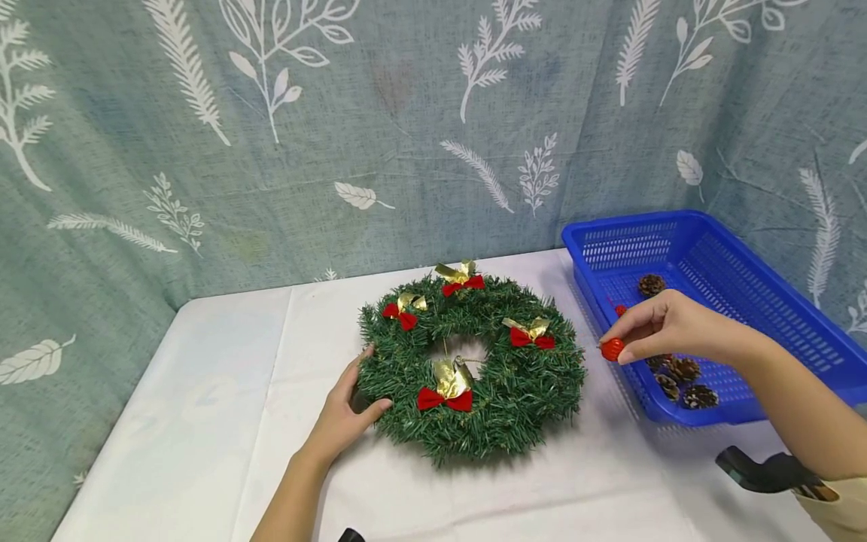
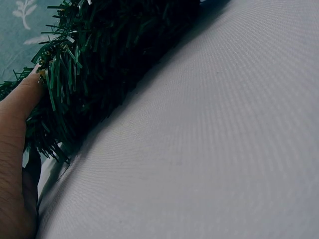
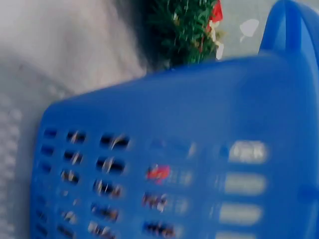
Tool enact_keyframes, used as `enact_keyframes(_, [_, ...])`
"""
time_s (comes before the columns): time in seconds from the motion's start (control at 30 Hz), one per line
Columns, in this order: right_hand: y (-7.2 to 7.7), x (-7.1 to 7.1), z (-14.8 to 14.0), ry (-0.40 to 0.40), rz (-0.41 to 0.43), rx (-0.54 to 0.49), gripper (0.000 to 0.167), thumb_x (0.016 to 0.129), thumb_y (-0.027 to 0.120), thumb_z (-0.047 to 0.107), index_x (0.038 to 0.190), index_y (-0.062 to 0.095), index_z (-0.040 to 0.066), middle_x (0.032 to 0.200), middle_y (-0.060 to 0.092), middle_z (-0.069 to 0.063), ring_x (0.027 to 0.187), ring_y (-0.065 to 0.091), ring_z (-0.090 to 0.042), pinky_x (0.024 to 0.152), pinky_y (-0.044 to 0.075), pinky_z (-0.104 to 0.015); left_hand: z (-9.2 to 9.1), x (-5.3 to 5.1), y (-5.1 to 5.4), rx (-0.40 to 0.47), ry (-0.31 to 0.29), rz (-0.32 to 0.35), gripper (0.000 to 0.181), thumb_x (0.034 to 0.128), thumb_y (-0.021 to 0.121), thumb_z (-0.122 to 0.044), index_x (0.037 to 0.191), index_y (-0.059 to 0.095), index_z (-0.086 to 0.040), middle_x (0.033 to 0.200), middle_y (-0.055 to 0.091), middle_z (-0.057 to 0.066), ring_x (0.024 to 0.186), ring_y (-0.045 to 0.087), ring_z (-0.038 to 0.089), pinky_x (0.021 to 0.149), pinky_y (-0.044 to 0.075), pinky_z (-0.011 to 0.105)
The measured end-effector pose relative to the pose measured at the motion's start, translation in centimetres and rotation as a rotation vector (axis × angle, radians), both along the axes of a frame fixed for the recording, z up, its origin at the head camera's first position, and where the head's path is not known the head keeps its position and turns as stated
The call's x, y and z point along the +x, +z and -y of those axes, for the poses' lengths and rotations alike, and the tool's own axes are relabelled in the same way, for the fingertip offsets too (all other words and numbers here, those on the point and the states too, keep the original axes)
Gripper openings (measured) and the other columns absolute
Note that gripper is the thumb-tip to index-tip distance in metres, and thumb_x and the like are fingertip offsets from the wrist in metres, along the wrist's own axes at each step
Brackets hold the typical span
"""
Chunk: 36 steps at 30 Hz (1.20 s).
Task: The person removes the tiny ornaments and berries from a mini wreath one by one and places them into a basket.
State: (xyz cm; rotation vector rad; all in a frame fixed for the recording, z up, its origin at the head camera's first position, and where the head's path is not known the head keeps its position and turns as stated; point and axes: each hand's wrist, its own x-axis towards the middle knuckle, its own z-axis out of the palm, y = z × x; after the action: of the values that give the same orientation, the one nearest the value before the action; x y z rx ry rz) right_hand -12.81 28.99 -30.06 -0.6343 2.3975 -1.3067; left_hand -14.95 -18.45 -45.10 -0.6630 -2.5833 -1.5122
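A green wreath point(image 1: 542, 376) lies flat on the white table, with several red bows carrying gold ribbon and gold ornaments around its ring. My left hand point(image 1: 342, 414) holds the wreath's left edge, thumb over the near side and fingers along the outer side. In the left wrist view the thumb point(image 2: 20, 102) presses into the green tinsel needles. Between thumb and fingers, my right hand point(image 1: 660, 327) pinches a small ridged red ball point(image 1: 612, 349), just above the near left rim of a blue basket point(image 1: 779, 301). The right wrist view shows the basket's slotted wall point(image 3: 199, 99), blurred, but not the hand.
Several pine cones point(image 1: 700, 396) lie in the basket's near part, and another pine cone point(image 1: 652, 284) sits farther back. A red piece point(image 1: 620, 309) shows beside the right fingers. Behind the table hangs a leaf-patterned curtain point(image 1: 406, 150). White cloth point(image 1: 223, 391) covers the table.
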Motion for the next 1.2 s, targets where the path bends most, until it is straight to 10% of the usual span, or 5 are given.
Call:
enact_keyframes(0.43, [-0.9,0.8,-4.8,-0.035,0.026,0.009,0.022,0.086,0.066,0.002,0.108,0.072,0.004,0.092,0.074,-0.001,0.078,0.069,-0.015,0.066,0.058,-0.031,0.0,-0.2,0.0,-0.006,0.002,-0.019,0.085,0.084,0.072,-0.014,0.151,0.023,-0.028,0.155,0.025,-0.003,0.143,0.022,0.024,0.111,0.026,0.051])
enact_keyframes(0.73, [-2.6,0.5,-8.8,0.067,0.112,-0.04,0.025,0.086,0.062,-0.005,0.109,0.07,0.002,0.096,0.073,0.001,0.084,0.069,-0.011,0.071,0.058,-0.028,0.0,-0.3,-0.2,-0.014,-0.009,-0.037,0.084,0.0845,0.071,-0.013,0.151,0.023,-0.027,0.155,0.025,-0.001,0.142,0.023,0.025,0.111,0.022,0.017])
enact_keyframes(1.2, [-4.4,0.2,-13.9,0.142,0.321,-0.119,0.037,0.09,0.051,-0.011,0.114,0.069,0.01,0.104,0.072,0.0,0.091,0.067,-0.011,0.075,0.057,-0.027,0.0,-0.3,-0.2,-0.001,-0.006,-0.033,0.083,0.0846,0.071,-0.012,0.151,0.023,-0.028,0.155,0.025,-0.002,0.142,0.022,0.019,0.107,0.02,0.008])
